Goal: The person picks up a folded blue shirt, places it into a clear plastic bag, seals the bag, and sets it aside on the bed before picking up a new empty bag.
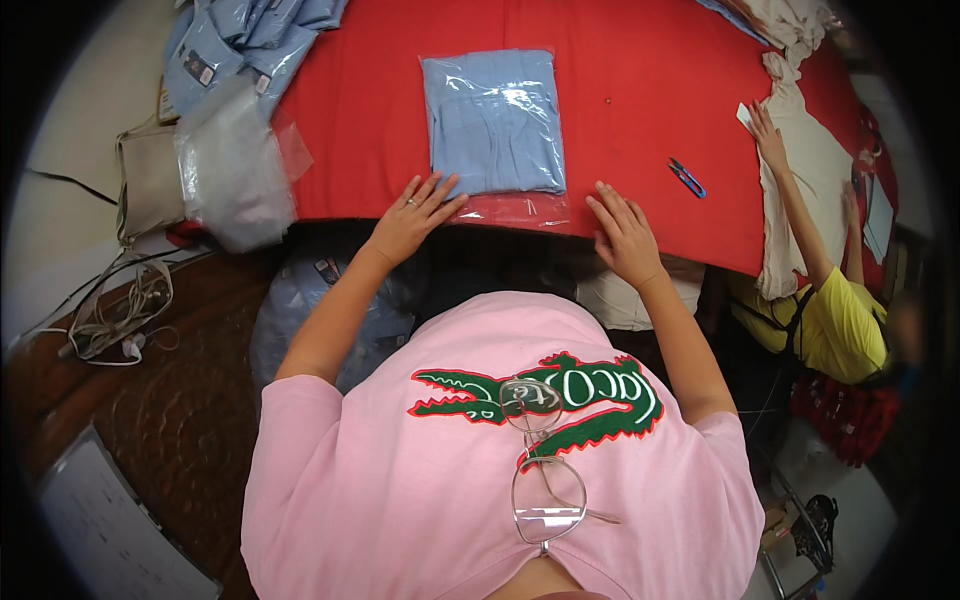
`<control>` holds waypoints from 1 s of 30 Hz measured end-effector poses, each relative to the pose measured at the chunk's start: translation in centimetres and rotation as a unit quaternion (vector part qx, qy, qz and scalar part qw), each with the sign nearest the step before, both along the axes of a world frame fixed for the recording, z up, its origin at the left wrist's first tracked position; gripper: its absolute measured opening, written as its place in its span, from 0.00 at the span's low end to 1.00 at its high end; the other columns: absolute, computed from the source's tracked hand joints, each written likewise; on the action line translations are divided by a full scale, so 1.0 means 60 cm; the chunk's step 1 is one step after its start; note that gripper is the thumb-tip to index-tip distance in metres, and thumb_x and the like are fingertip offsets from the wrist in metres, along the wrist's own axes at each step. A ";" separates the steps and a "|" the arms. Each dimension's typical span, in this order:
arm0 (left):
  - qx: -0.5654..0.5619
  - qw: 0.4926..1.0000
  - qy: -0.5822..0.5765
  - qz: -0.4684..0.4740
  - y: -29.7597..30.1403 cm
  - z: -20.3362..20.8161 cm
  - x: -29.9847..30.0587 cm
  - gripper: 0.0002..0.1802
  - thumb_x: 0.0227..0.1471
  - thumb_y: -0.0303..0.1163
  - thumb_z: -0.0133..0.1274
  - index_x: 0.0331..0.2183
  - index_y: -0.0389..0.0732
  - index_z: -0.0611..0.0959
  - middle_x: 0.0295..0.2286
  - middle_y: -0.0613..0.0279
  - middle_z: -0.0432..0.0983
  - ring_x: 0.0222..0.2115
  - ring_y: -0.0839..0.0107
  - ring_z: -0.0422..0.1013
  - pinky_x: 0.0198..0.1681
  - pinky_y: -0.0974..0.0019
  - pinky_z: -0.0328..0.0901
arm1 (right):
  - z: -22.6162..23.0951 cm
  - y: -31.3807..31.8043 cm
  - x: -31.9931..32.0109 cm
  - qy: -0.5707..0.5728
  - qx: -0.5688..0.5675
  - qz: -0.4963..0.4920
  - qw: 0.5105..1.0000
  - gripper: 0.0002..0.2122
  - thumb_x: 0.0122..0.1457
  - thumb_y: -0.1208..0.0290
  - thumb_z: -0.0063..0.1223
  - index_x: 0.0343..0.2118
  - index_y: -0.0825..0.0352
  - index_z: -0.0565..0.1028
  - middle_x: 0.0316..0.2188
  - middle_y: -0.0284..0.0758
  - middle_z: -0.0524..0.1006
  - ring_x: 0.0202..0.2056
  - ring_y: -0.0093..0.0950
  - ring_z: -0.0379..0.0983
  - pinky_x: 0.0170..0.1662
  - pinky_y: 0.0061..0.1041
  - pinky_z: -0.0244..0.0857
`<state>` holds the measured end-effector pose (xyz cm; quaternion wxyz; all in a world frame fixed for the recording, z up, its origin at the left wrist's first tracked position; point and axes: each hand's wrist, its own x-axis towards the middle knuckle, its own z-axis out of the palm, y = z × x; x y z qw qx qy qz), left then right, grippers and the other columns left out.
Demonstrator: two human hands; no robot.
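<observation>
In front of me on the red cloth lies a folded light-blue garment (490, 125) inside a clear plastic bag, whose bare lower edge (510, 211) reaches the table's near side. My left hand (412, 220) rests at the bag's lower left corner, fingers stretched out, a ring on one finger. Just off the lower right corner, my right hand (625, 232) lies on the cloth with its fingers apart. Nothing is in either hand. Blue-handled thread snips (687, 178) lie to the right of my right hand.
A stack of clear plastic bags (235, 165) hangs over the table's left edge. Behind it are several bagged blue garments (205, 65). At the right, a person in yellow (835, 335) has a hand on cream fabric (810, 170). More bagged garments (310, 310) sit below the table.
</observation>
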<state>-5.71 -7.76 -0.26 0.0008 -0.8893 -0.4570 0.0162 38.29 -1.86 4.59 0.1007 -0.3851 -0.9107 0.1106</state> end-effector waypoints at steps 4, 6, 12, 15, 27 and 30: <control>0.036 0.993 -0.112 0.001 0.011 -0.001 0.048 0.34 0.65 0.39 0.55 0.70 0.56 0.69 0.73 0.61 0.55 0.73 0.57 0.54 0.73 0.48 0.54 | -0.002 0.040 -0.039 -0.036 -0.025 0.074 0.996 0.40 0.59 0.63 0.61 0.75 0.57 0.59 0.78 0.39 0.53 0.75 0.38 0.54 0.74 0.43 0.52; 0.043 0.989 -0.141 -0.002 0.011 0.004 0.059 0.34 0.64 0.43 0.58 0.68 0.53 0.72 0.72 0.60 0.58 0.72 0.57 0.57 0.72 0.48 0.56 | -0.008 0.059 -0.044 -0.032 -0.032 0.084 0.995 0.41 0.59 0.61 0.61 0.76 0.56 0.57 0.78 0.38 0.52 0.76 0.38 0.53 0.75 0.43 0.51; -0.056 0.968 -0.243 0.025 -0.010 0.039 0.035 0.37 0.59 0.44 0.64 0.66 0.47 0.75 0.70 0.57 0.62 0.70 0.52 0.59 0.73 0.48 0.56 | 0.004 0.063 -0.044 -0.044 -0.072 0.126 0.989 0.45 0.58 0.59 0.63 0.77 0.53 0.54 0.79 0.38 0.48 0.77 0.39 0.48 0.75 0.46 0.48; -0.065 0.965 -0.248 0.052 -0.022 0.043 0.028 0.38 0.58 0.42 0.64 0.67 0.47 0.73 0.71 0.57 0.60 0.71 0.52 0.57 0.73 0.49 0.55 | -0.008 0.053 -0.055 -0.051 -0.065 0.163 0.983 0.46 0.56 0.60 0.66 0.78 0.52 0.53 0.80 0.38 0.47 0.78 0.38 0.46 0.76 0.46 0.47; 0.060 0.998 -0.022 0.028 -0.031 0.001 0.014 0.47 0.53 0.30 0.62 0.72 0.56 0.65 0.74 0.62 0.52 0.73 0.59 0.53 0.75 0.51 0.52 | -0.025 0.040 -0.071 -0.136 -0.011 0.182 0.974 0.44 0.60 0.66 0.63 0.78 0.49 0.52 0.80 0.33 0.48 0.78 0.35 0.45 0.74 0.43 0.50; 0.051 0.992 -0.109 0.048 -0.020 0.014 0.044 0.43 0.55 0.32 0.62 0.70 0.55 0.68 0.73 0.62 0.56 0.72 0.60 0.56 0.74 0.50 0.54 | -0.036 0.035 -0.072 -0.080 0.005 0.164 0.983 0.40 0.62 0.65 0.62 0.76 0.49 0.57 0.78 0.34 0.52 0.76 0.36 0.51 0.71 0.43 0.54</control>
